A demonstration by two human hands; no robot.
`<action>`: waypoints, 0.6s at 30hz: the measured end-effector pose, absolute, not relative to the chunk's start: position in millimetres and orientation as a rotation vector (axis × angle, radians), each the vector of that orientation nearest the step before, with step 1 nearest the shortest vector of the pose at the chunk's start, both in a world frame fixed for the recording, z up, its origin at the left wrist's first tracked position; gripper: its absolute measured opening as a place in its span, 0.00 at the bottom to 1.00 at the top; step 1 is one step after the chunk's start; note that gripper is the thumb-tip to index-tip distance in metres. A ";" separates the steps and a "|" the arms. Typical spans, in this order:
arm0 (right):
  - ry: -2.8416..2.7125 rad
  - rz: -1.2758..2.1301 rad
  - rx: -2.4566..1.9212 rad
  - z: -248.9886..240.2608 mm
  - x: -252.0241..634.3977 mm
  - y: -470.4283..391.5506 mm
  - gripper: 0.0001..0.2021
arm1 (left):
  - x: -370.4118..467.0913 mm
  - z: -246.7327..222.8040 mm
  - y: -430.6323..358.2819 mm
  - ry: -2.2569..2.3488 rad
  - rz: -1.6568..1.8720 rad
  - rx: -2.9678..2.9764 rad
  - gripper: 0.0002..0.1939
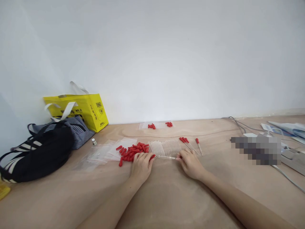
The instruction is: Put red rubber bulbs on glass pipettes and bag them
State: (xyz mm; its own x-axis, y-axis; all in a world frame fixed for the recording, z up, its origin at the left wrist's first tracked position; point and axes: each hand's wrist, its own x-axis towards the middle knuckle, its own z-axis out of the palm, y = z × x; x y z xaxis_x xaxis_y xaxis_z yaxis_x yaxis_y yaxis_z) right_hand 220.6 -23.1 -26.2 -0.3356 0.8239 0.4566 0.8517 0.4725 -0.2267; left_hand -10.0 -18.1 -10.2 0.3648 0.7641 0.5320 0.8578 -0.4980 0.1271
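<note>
My left hand (141, 165) is closed on a red rubber dropper bulb (152, 156), which shows at its fingertips. My right hand (191, 163) pinches one end of a clear glass dropper tube (167, 157). The tube's other end points at the bulb; whether they touch is too small to tell. A heap of red bulbs (130, 153) lies just behind my left hand. Beyond the held tube, a row of glass tubes (164, 147) is laid side by side. Several droppers with red bulbs fitted (186, 140) lie past my right hand, one of them (197, 141) set apart.
Clear plastic bags (102, 154) lie left of the heap, near a small bottle (94, 142). Another bag with red-bulbed droppers (157, 126) rests by the wall. A black bag (43, 152) and a yellow bag (95, 111) stand left. Cables (238, 124) and papers (286, 128) are right.
</note>
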 end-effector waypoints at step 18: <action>-2.261 0.107 -1.404 -26.5 205.2 -28.0 0.08 | -7.6 -9.1 -19.4 -1.352 -0.928 -2.533 0.10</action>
